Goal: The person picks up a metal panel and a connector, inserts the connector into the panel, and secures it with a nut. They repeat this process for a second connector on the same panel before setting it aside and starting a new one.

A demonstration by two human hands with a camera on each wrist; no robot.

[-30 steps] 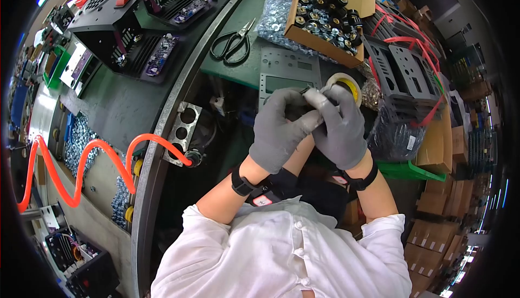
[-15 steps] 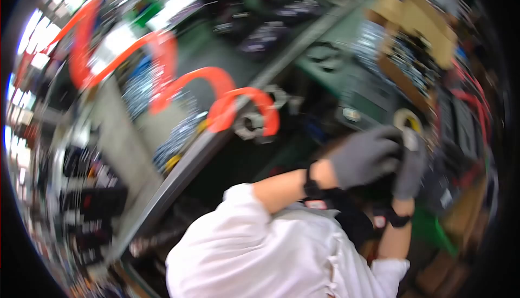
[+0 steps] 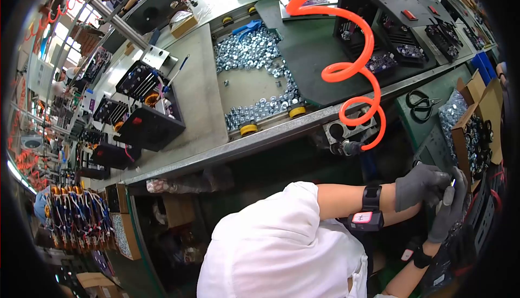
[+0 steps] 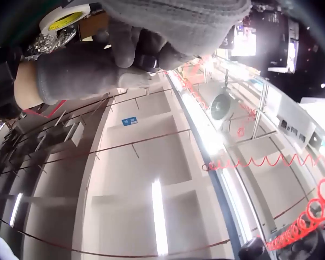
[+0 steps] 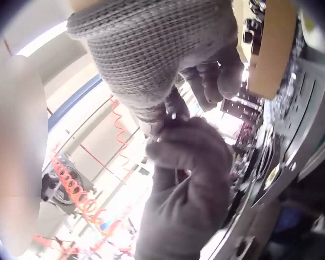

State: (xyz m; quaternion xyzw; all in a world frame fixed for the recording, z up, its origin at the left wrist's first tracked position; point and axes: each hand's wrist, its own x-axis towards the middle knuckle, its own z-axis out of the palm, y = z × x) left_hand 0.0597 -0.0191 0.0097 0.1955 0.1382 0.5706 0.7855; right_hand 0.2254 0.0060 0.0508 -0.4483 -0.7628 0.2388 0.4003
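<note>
Two grey-gloved hands meet at the lower right of the head view, fingertips together. The left hand [image 3: 421,187] has curled fingers pinching a small dark part [image 4: 147,60], seen between the fingertips in the left wrist view. From the other side the right hand [image 3: 448,211] grips the same part with thumb and fingers. Glove fingers cover most of it; a small bright spot shows at the fingertips in the head view. In the right wrist view the right hand [image 5: 157,51] is above the left hand [image 5: 187,173], their fingertips touching.
An open carton [image 3: 461,143] of black-and-metal parts stands beyond the hands, near scissors [image 3: 421,106]. Silvery parts [image 3: 246,51] lie on the bench beside black housings [image 3: 379,5]. An orange coiled hose [image 3: 368,43] hangs over the bench edge.
The head view has swung left, so the hands and carton now appear farther right and more of the bench shows. Both hands stay together at the fingertips.
</note>
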